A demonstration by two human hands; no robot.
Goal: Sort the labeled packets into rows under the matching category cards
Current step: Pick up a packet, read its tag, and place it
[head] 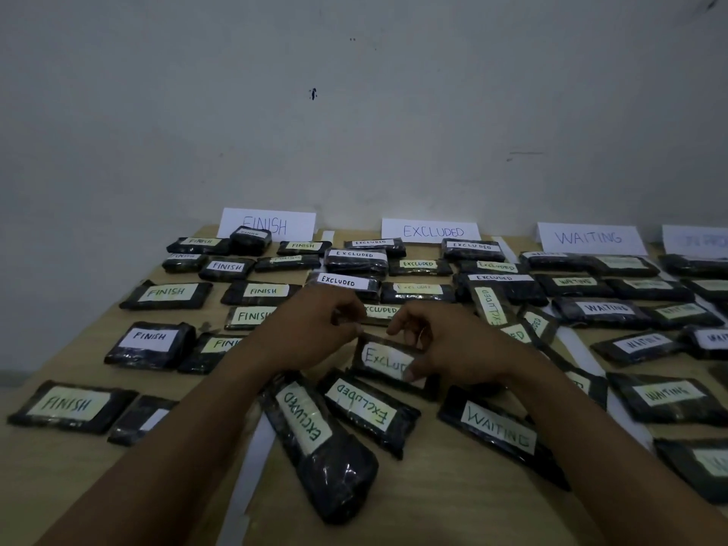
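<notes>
Holding one black EXCLUDED packet [384, 360] between both hands, a person works at a wooden bench [433, 502]. The left grip [315, 329] is closed, its fingers curled on the packet's upper left corner. The right grip [445, 344] is clamped on the packet's right end, thumb pressed on the label. The packet is at the centre of the view, tilted; whether it touches the bench cannot be told.

At 12 o'clock, three white cards stand against the wall: FINISH card [268, 224], EXCLUDED card [431, 231] and WAITING card [589, 238]. A fourth card [697, 240] at 2 o'clock is too blurred to read.

FINISH packets [167, 293] lie in rows at 9 to 10 o'clock. WAITING packets [606, 309] lie at 3 o'clock. At 6 o'clock, two more EXCLUDED packets lie turned sideways [311, 427]. A single WAITING packet [500, 427] lies at 5 o'clock, beside the right forearm.
</notes>
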